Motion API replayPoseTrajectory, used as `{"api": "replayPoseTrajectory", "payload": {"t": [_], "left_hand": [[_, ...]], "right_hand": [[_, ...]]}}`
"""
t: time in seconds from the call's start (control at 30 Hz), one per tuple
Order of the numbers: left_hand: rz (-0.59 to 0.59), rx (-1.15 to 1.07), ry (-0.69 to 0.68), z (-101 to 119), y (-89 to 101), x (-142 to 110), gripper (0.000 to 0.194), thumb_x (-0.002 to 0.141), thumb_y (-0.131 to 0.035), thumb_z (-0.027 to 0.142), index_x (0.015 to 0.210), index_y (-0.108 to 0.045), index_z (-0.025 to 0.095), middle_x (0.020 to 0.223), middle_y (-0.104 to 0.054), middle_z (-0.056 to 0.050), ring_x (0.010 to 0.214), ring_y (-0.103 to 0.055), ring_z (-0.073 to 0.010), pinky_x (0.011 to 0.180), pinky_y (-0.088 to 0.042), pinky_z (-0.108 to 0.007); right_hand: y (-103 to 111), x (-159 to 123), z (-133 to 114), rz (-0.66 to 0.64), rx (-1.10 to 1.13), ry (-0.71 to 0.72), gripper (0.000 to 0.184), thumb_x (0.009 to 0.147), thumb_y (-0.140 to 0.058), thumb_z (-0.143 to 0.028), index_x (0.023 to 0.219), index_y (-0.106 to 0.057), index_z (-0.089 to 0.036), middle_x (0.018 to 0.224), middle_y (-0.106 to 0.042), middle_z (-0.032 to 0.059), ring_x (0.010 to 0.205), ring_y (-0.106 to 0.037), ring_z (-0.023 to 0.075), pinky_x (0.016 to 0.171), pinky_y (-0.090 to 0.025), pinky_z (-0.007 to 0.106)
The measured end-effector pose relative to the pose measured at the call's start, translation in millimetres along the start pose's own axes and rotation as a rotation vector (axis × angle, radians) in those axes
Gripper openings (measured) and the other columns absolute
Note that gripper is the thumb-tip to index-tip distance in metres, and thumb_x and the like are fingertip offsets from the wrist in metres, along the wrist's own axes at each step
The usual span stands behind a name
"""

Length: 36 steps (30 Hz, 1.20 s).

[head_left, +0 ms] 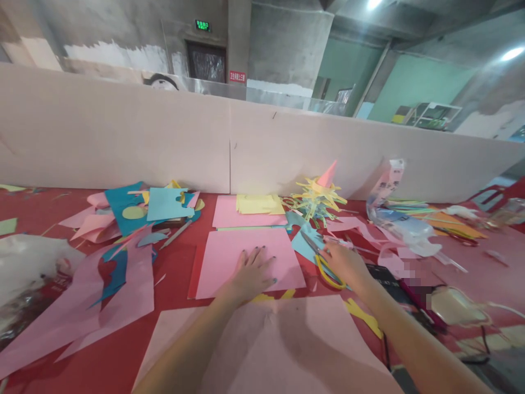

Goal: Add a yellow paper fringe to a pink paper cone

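Note:
My left hand [252, 271] lies flat with its fingers spread on a pink sheet of paper [217, 262] in the middle of the red table. To the right, my right hand [344, 262] has its fingers closed at the middle of a pair of scissors [330, 275] with yellow handles. The blades point up and left over a light blue paper piece [302, 246]. My palm and wrist hide part of the grip. A larger pale pink sheet [270, 345] lies nearest me, under my forearms.
Yellow paper [258, 204] lies beyond the pink sheet. A fringed paper figure with a pink cone [327, 176] stands by the white partition [164, 131]. Pink and blue scraps [127, 273] lie left; a phone [385, 279] and plastic packaging [404, 224] lie right.

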<state>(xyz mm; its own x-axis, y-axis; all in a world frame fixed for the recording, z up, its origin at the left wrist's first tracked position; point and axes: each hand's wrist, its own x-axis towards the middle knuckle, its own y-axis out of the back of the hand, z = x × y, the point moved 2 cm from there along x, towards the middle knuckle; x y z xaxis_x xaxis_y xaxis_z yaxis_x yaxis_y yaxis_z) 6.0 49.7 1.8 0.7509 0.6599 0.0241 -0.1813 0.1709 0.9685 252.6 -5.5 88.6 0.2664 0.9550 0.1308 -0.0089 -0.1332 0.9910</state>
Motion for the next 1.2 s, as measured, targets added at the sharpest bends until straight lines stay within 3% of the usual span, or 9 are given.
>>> {"api": "replayPoseTrajectory", "payload": {"t": [0.1, 0.2, 0.33, 0.5, 0.6, 0.73, 0.87, 1.0, 1.2], "left_hand": [[0.049, 0.044, 0.032, -0.9, -6.5, 0.7, 0.055, 0.089, -0.027, 0.052, 0.140, -0.021, 0.032, 0.151, -0.012, -0.009, 0.137, -0.011, -0.0313, 0.104, -0.011, -0.061], [0.109, 0.066, 0.029, -0.8, -9.0, 1.0, 0.056, 0.088, -0.028, 0.053, 0.140, -0.024, 0.033, 0.150, -0.015, -0.009, 0.137, -0.014, -0.0308, 0.104, -0.013, -0.059], [0.073, 0.057, 0.035, -0.6, -8.4, 1.5, 0.059, 0.087, -0.025, 0.057, 0.140, -0.024, 0.031, 0.151, -0.014, -0.010, 0.137, -0.013, -0.0316, 0.104, -0.012, -0.060], [0.037, 0.018, 0.050, -0.1, -3.0, -0.6, 0.063, 0.087, -0.017, 0.059, 0.142, -0.019, 0.028, 0.151, -0.013, -0.010, 0.137, -0.009, -0.0305, 0.106, -0.009, -0.058], [0.074, 0.002, 0.038, 2.6, 1.9, -3.1, 0.066, 0.085, -0.025, 0.061, 0.142, -0.017, 0.030, 0.151, -0.011, -0.007, 0.137, -0.008, -0.0309, 0.107, -0.006, -0.056], [0.069, 0.005, -0.005, 12.5, 12.5, -4.9, 0.082, 0.074, -0.049, 0.061, 0.141, -0.019, 0.026, 0.151, -0.015, -0.007, 0.137, -0.011, -0.0326, 0.109, -0.008, -0.053], [0.018, -0.019, -0.103, 23.0, 24.6, -4.7, 0.061, 0.078, -0.051, 0.035, 0.135, -0.032, 0.022, 0.141, -0.037, -0.006, 0.131, -0.029, -0.0222, 0.109, -0.021, -0.037], [-0.030, -0.050, -0.140, 23.1, 28.2, -3.9, 0.045, 0.082, -0.044, 0.023, 0.127, -0.042, 0.020, 0.133, -0.048, -0.007, 0.124, -0.041, -0.0200, 0.104, -0.029, -0.032], [-0.036, -0.068, 0.148, 19.5, 37.3, -4.2, 0.034, 0.090, -0.034, 0.039, 0.118, -0.046, 0.023, 0.109, -0.065, -0.006, 0.094, -0.063, -0.0219, 0.074, -0.046, -0.031]], "right_hand": [[37.5, 22.1, -38.4, 0.040, 0.077, 0.047, 0.024, 0.087, -0.040, -0.037, 0.086, -0.061, -0.024, 0.083, -0.068, 0.0027, 0.071, -0.061, 0.0163, 0.056, -0.035, 0.023], [55.5, 37.0, -82.2, 0.156, 0.402, 0.113, 0.024, 0.085, -0.042, -0.036, 0.084, -0.062, -0.022, 0.074, -0.067, 0.0017, 0.065, -0.059, 0.0144, 0.056, -0.036, 0.022], [23.2, 37.4, -115.1, 0.224, 0.558, 0.139, 0.023, 0.084, -0.043, -0.034, 0.083, -0.063, -0.022, 0.068, -0.065, 0.0010, 0.062, -0.057, 0.0138, 0.058, -0.036, 0.021], [-50.8, 22.7, -91.1, 0.221, 0.580, 0.085, 0.027, 0.084, -0.042, -0.037, 0.082, -0.063, -0.020, 0.065, -0.064, 0.0035, 0.059, -0.057, 0.0159, 0.055, -0.034, 0.022], [-70.1, 23.4, -65.6, 0.240, 0.593, 0.050, 0.033, 0.084, -0.039, -0.042, 0.082, -0.063, -0.019, 0.062, -0.063, 0.0034, 0.058, -0.055, 0.0163, 0.056, -0.036, 0.023], [-67.6, 26.9, -52.8, 0.281, 0.621, 0.014, 0.038, 0.086, -0.038, -0.047, 0.087, -0.062, -0.019, 0.066, -0.063, 0.0031, 0.063, -0.056, 0.0163, 0.060, -0.038, 0.023], [-59.9, 23.0, -57.8, 0.253, 0.700, 0.005, 0.033, 0.085, -0.040, -0.045, 0.084, -0.062, -0.020, 0.062, -0.060, 0.0010, 0.059, -0.054, 0.0153, 0.061, -0.038, 0.023], [-56.4, 19.7, -59.8, 0.225, 0.687, -0.024, 0.029, 0.085, -0.042, -0.041, 0.081, -0.061, -0.021, 0.061, -0.060, 0.0005, 0.059, -0.054, 0.0151, 0.060, -0.037, 0.023], [-53.1, 16.9, -59.0, 0.231, 0.555, -0.142, 0.036, 0.086, -0.038, -0.043, 0.069, -0.059, -0.020, 0.065, -0.063, 0.0062, 0.062, -0.055, 0.0176, 0.055, -0.032, 0.025]]}}
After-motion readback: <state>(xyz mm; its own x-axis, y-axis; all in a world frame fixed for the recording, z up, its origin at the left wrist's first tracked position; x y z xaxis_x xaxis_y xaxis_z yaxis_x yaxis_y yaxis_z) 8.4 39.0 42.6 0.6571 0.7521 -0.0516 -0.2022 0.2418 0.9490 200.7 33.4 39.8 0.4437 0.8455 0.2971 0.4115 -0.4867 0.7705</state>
